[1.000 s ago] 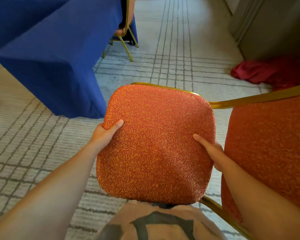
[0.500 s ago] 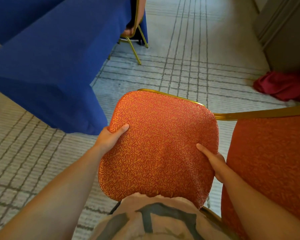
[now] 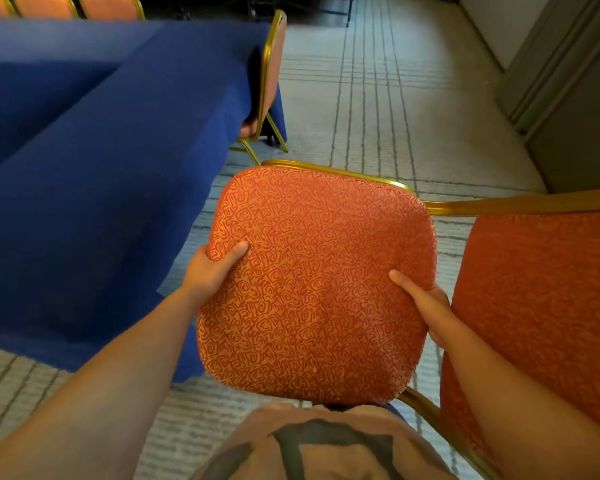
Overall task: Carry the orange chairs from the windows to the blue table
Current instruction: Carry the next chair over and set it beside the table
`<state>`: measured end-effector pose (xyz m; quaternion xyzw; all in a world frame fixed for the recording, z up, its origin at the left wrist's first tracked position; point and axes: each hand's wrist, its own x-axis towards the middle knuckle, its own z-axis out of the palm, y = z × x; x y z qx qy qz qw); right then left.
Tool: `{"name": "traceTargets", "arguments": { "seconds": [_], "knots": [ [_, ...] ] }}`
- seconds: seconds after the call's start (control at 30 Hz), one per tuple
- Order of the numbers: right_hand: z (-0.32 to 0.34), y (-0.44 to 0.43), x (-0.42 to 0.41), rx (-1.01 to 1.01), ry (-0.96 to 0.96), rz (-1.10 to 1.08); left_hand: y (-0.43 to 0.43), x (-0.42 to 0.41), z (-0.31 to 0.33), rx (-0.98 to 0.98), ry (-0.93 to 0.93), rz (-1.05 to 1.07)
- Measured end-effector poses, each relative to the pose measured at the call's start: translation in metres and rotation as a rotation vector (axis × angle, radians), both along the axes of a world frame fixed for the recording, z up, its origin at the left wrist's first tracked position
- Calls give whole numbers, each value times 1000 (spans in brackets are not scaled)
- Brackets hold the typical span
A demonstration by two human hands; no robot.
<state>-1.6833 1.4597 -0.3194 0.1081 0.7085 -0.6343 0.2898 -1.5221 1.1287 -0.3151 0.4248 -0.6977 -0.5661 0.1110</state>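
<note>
I carry an orange chair (image 3: 312, 282) with a gold frame, its patterned seat tilted up toward me and its backrest at the right edge. My left hand (image 3: 210, 270) grips the seat's left edge, thumb on top. My right hand (image 3: 426, 306) grips the seat's right edge between seat and backrest. The blue table (image 3: 101, 161), draped in blue cloth, stands just left of the carried chair. Another orange chair (image 3: 271, 74) is tucked at the table's far end. The carried chair's legs are hidden under the seat.
More orange chairs (image 3: 49, 5) line the far side of the table at the top left. Pale striped carpet (image 3: 368, 98) runs ahead. A grey wall and door frame (image 3: 568, 91) stand on the right.
I have walked forward along the table with the chair. The table's corner has slid down to my left, the chair at its end is closer, and the red cloth on the floor has left view.
</note>
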Motion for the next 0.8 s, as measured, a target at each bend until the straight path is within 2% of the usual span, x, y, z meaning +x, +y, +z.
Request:
{"name": "traceTargets", "arguments": {
  "seconds": [0.17,0.27,0.4,0.6,0.8],
  "knots": [
    [-23,-70,-117,-30,-7,34,-63,-105,-21,35,-16,24],
    [-26,-109,-185,-36,0,56,-95,-164,-12,13,15,42],
    [-31,-156,-277,-25,-40,90,-132,-240,-10,17,-35,82],
    [-53,-222,-366,20,-71,114,-198,-318,-22,19,-137,127],
    [-73,-289,-442,69,-115,125,-261,-393,-61,61,-156,177]
  ]
}}
